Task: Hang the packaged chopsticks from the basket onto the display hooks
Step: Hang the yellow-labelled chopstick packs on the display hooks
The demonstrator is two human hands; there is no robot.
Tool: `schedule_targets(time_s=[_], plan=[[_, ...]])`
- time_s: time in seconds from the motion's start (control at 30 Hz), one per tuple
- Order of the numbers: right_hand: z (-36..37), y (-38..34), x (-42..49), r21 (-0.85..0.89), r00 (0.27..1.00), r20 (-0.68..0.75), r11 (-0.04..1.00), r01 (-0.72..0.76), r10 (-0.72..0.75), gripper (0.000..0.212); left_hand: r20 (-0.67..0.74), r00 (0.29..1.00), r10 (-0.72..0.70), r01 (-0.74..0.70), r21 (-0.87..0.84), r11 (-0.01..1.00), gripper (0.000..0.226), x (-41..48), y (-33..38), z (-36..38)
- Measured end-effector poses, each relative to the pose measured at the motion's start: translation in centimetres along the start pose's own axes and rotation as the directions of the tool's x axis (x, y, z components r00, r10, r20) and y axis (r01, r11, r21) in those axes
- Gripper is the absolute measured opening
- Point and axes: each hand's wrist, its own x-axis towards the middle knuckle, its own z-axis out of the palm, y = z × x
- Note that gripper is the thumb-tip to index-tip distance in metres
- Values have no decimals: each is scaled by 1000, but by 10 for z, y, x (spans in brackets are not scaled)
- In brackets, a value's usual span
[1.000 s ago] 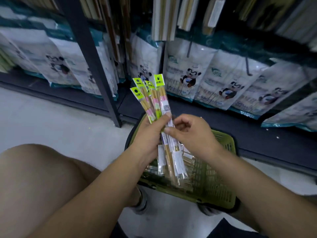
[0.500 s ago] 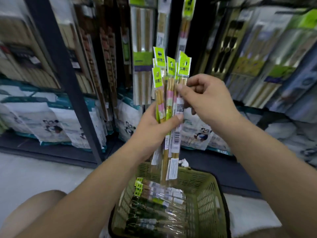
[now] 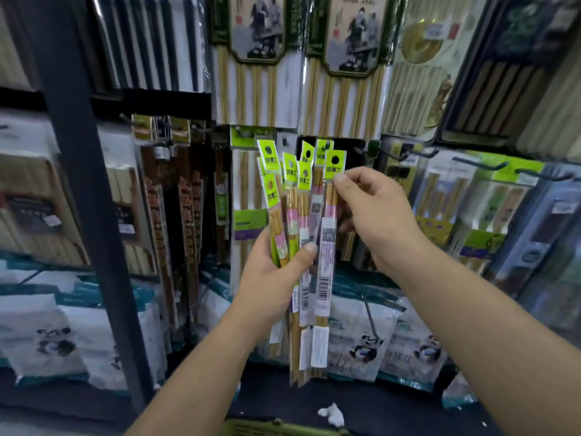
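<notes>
your left hand point(image 3: 273, 278) is wrapped round a fan of packs point(image 3: 294, 215) at about their middle, thumb across the front, holding them up in front of the hooks point(image 3: 405, 157). your right hand point(image 3: 374, 215) pinches the rightmost pack point(image 3: 327, 243) near its top, just under its green header point(image 3: 334, 168). the basket point(image 3: 276, 428) shows only as a rim at the bottom edge, below both hands.

these look light and thin. they are stiff along the sticks, but the clear sleeves are likely slick against each other, so the fan could slide if the left grip slackens. the header is thin card and would probably bend or tear at its hole if tugged sideways. the best hold is where the right hand is now, on the sticks just below the header, leaving the hole free to meet a hook.
</notes>
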Motion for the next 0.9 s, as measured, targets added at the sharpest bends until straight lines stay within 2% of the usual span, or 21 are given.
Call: schedule_targets(time_s=[0.17,0.33,0.67,0.9], plan=[[10,-8,13,43,999,-45,999,24,-22,30,-20,998,60,-60,4,998,21,7,0,-4],[16,-16,24,71,994,-108,997,25,-18,29,-15,998,67,-67,-1,998,19,6,-4,-5],[21,-9,32,13,989,-147,1000,-9,11,34,-17,998,68,-69,-14,998,20,15,0,-3],[25,4,35,-117,985,-175,993,-14,-6,30,-27,999,25,-25,-8,1000,23,15,-3,-4]])
